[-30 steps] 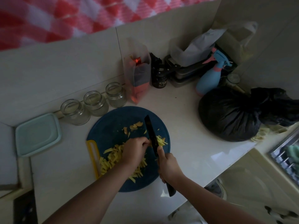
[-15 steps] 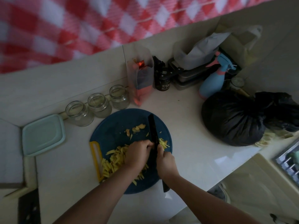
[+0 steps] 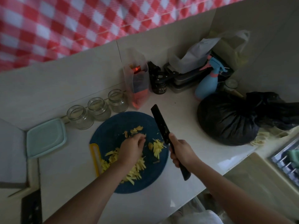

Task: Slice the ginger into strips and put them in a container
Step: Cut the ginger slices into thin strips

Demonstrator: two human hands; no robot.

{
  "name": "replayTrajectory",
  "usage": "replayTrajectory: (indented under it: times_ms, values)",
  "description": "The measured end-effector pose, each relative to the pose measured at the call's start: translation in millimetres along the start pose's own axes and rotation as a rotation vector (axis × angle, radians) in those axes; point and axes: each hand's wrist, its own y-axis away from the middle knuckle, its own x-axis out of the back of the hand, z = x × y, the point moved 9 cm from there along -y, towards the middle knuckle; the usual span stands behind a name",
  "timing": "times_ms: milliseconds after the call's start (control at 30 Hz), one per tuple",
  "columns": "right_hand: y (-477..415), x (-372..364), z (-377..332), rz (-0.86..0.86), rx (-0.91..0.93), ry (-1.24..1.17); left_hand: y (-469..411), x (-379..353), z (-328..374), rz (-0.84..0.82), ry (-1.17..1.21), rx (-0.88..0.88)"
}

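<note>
Pale yellow ginger strips [image 3: 136, 171] lie heaped on blue chopping board [image 3: 113, 126]. Right hand [image 3: 182, 151] grips black knife [image 3: 161, 126]; left hand [image 3: 131, 148] curled over them, grip unclear.

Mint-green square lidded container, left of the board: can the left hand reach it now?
Probably yes. The left hand is over the round blue cutting board, and only bare white counter lies between the board and the mint-green square lidded container.

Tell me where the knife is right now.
Head view, right of centre: the right hand grips the black knife, its blade slanting over the right edge of the blue cutting board, just right of a small pile of ginger strips.
</note>
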Motion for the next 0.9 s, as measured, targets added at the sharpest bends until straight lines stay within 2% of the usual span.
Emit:
replayTrajectory:
  times_ms: [133, 200, 267, 333, 467, 567, 767, 900]
  values:
    - [-2.3, 19.5, -6.6, 0.004, -0.017, 0.046, -6.1, -39.0, 30.0, -0.249, -0.016, -0.054]
    - [-3.2, 24.2, -7.2, -0.007, -0.023, 0.063, -6.7, -63.5, 40.5, -0.394, -0.111, -0.077]
    - [-3.9, 27.7, -6.7, -0.012, -0.022, 0.077, -5.7, -80.3, 44.2, -0.468, -0.253, -0.147]
    - [-3.9, 29.6, -5.0, -0.008, -0.020, 0.081, -3.2, -82.5, 47.3, -0.427, -0.302, -0.237]
    - [-3.8, 25.8, 0.9, -0.020, -0.029, 0.077, 5.7, -69.4, 48.9, -0.326, -0.170, -0.355]
    - [-3.5, 18.4, 1.3, -0.039, -0.017, 0.089, 10.8, -61.4, 42.0, -0.360, -0.145, -0.375]
    - [-3.5, 12.4, -0.7, -0.051, 0.002, 0.107, 29.8, -43.1, 17.1, -0.456, -0.251, -0.376]
    - [-1.7, 13.4, -0.5, -0.047, 0.007, 0.119, 22.3, -34.2, 27.5, -0.351, -0.243, -0.317]
